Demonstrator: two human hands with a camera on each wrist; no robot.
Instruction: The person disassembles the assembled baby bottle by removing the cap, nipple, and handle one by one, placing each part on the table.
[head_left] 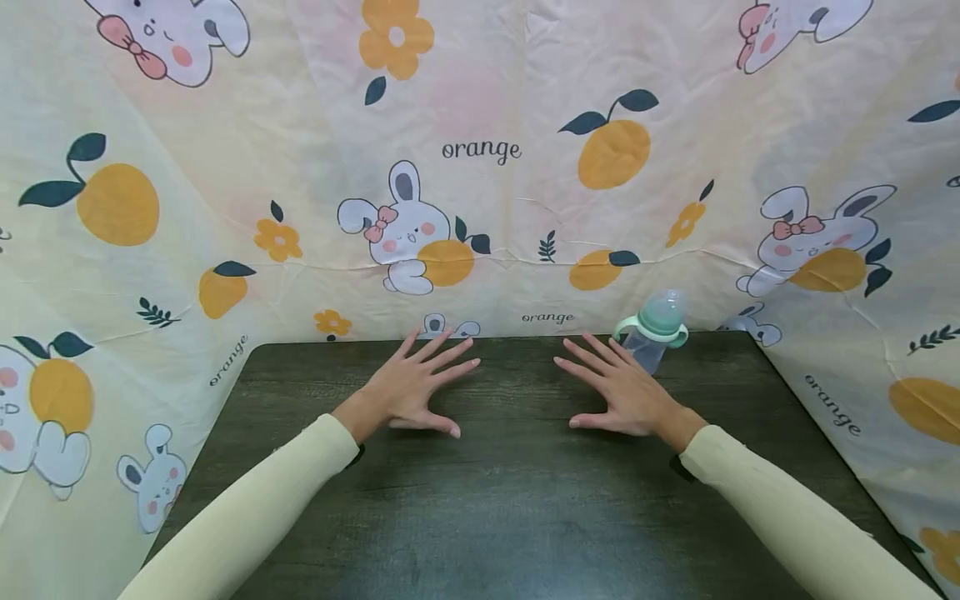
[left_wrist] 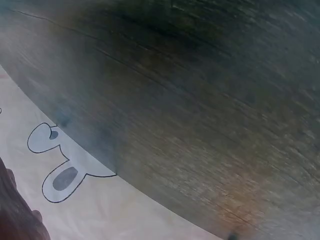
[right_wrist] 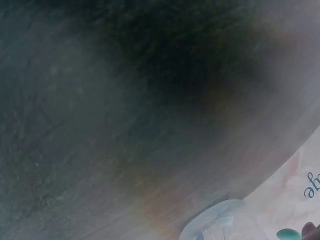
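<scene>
A baby bottle (head_left: 662, 317) with a mint-green collar, two side handles and a clear dome cap stands at the back right of the dark table (head_left: 510, 500). My right hand (head_left: 626, 392) is spread in front of it and overlaps its lower part in the head view. In the right wrist view, the bottle's clear body (right_wrist: 220, 222) shows at the bottom edge, with a bit of green handle (right_wrist: 289, 234) beside it. Over the back left half of the table, my left hand (head_left: 408, 387) has its fingers fanned out and holds nothing. Part of that hand (left_wrist: 17, 212) appears dark at the left wrist view's corner.
Behind and beside the table hangs a pale cloth (head_left: 510, 208) printed with rabbits and oranges. It meets the table's back edge (head_left: 517, 337). Both forearms in pale sleeves (head_left: 255, 508) reach in from the front corners, with a dark band (head_left: 681, 468) at the right wrist.
</scene>
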